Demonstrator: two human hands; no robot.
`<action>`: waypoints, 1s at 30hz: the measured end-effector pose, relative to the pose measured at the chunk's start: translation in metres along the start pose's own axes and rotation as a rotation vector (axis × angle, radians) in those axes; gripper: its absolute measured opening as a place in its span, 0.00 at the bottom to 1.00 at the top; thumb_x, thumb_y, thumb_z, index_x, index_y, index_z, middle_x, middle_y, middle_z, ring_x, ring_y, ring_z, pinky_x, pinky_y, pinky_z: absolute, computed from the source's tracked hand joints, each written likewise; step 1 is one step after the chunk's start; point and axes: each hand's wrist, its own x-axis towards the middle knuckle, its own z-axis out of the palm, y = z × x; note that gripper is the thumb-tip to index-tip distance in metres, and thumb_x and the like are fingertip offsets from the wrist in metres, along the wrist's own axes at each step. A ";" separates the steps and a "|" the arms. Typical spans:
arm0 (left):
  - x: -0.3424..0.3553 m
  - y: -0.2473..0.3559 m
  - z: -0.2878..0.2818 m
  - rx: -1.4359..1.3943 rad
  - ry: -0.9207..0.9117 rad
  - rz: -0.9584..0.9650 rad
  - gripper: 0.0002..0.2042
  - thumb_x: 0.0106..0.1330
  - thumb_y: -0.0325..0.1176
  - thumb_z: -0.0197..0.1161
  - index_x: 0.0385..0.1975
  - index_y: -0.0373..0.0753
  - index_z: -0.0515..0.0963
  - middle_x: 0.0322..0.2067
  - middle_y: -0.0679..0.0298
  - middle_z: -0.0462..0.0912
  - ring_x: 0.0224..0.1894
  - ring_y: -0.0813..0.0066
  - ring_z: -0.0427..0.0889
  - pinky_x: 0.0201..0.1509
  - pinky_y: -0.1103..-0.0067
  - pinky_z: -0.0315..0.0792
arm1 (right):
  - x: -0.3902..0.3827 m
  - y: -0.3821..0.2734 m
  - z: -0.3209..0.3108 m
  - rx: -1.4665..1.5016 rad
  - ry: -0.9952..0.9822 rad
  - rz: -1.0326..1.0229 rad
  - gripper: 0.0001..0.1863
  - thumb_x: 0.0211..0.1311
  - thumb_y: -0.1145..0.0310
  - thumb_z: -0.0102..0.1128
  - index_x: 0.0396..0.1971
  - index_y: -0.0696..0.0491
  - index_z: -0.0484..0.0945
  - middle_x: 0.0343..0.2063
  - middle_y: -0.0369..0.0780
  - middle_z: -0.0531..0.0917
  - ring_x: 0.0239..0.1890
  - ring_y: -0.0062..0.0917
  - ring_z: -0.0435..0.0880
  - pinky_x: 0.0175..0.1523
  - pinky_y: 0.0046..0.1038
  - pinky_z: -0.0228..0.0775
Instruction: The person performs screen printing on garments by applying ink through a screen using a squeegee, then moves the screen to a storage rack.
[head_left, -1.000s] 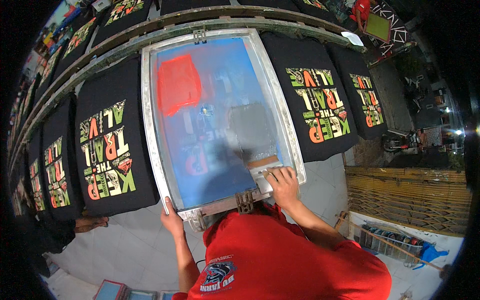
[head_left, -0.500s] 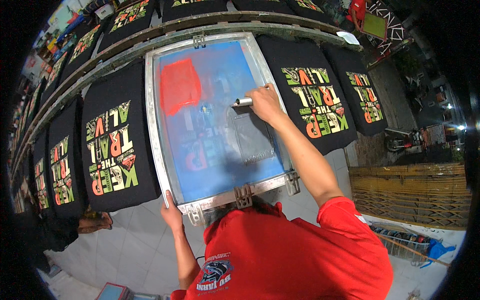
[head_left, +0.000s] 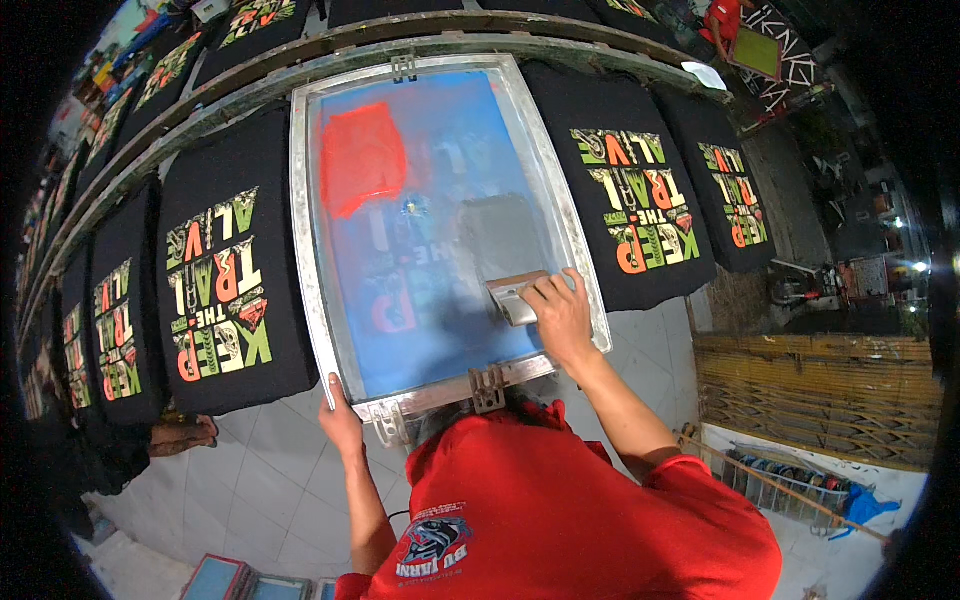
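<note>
A screen-printing screen [head_left: 308, 230] with a pale metal frame and blue mesh lies over a dark garment. My left hand [head_left: 341, 418] grips the frame at its near left corner, thumb on top. In my right hand [head_left: 562, 315] is a metal-handled squeegee [head_left: 516, 299], tilted against the mesh at the near right. A dark grey ink patch [head_left: 498, 237] spreads just beyond the squeegee. Toward the far left of the mesh sits a red patch [head_left: 362, 160]. Colourful lettering shows faintly through the mesh.
Black shirts with multicoloured prints lie on both sides, one to the left [head_left: 215, 285] and one to the right [head_left: 632, 200]. Metal clips [head_left: 487, 390] are fixed along the frame's near edge. A wooden rail [head_left: 430, 42] runs behind. Another person [head_left: 722, 22] in red stands far right.
My right hand has drawn the squeegee toward me, from the mesh's upper right to its near right. The left hand keeps its hold on the frame corner.
</note>
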 end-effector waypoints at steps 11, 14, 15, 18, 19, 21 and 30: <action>-0.012 0.016 0.001 -0.016 0.039 0.074 0.30 0.71 0.56 0.58 0.36 0.24 0.82 0.24 0.62 0.81 0.28 0.75 0.72 0.36 0.73 0.69 | -0.002 0.016 0.054 0.023 0.063 0.004 0.18 0.46 0.79 0.57 0.41 0.53 0.83 0.41 0.39 0.83 0.47 0.35 0.78 0.53 0.39 0.67; -0.010 0.015 -0.001 -0.009 0.035 0.073 0.30 0.71 0.56 0.58 0.33 0.25 0.82 0.22 0.64 0.79 0.26 0.76 0.69 0.33 0.74 0.67 | 0.082 0.040 0.051 -0.014 0.017 -0.028 0.15 0.49 0.78 0.59 0.39 0.51 0.85 0.39 0.43 0.85 0.48 0.39 0.80 0.53 0.40 0.67; -0.007 0.012 -0.001 -0.002 0.022 0.054 0.30 0.71 0.56 0.58 0.32 0.25 0.82 0.21 0.65 0.78 0.26 0.77 0.69 0.32 0.74 0.66 | 0.108 0.050 0.044 -0.040 -0.031 -0.045 0.14 0.49 0.78 0.61 0.37 0.49 0.86 0.37 0.43 0.85 0.47 0.39 0.81 0.52 0.39 0.66; -0.003 0.004 -0.003 -0.011 -0.009 0.032 0.31 0.71 0.57 0.58 0.30 0.25 0.81 0.20 0.65 0.77 0.25 0.77 0.68 0.32 0.75 0.65 | 0.164 0.062 0.004 -0.017 -0.475 -0.001 0.14 0.49 0.69 0.70 0.39 0.48 0.86 0.35 0.46 0.87 0.43 0.40 0.84 0.55 0.39 0.66; -0.001 0.004 -0.003 -0.024 -0.017 0.032 0.31 0.71 0.57 0.58 0.29 0.25 0.81 0.20 0.65 0.77 0.25 0.77 0.68 0.31 0.75 0.65 | 0.165 0.067 -0.007 0.041 -0.430 0.017 0.15 0.50 0.65 0.71 0.41 0.47 0.86 0.35 0.46 0.87 0.44 0.41 0.84 0.56 0.41 0.66; -0.004 0.006 0.003 -0.073 0.032 0.085 0.32 0.70 0.57 0.59 0.28 0.25 0.81 0.20 0.66 0.76 0.25 0.78 0.68 0.31 0.75 0.65 | 0.156 0.076 -0.019 0.158 -0.318 0.123 0.18 0.50 0.60 0.73 0.43 0.47 0.86 0.36 0.47 0.87 0.44 0.41 0.85 0.57 0.41 0.67; 0.004 -0.002 -0.010 -0.026 0.012 -0.129 0.29 0.69 0.56 0.61 0.34 0.26 0.82 0.24 0.66 0.77 0.24 0.79 0.67 0.27 0.75 0.62 | 0.052 0.105 -0.009 1.331 0.309 1.062 0.25 0.61 0.54 0.71 0.48 0.59 0.82 0.42 0.40 0.87 0.40 0.23 0.86 0.46 0.26 0.76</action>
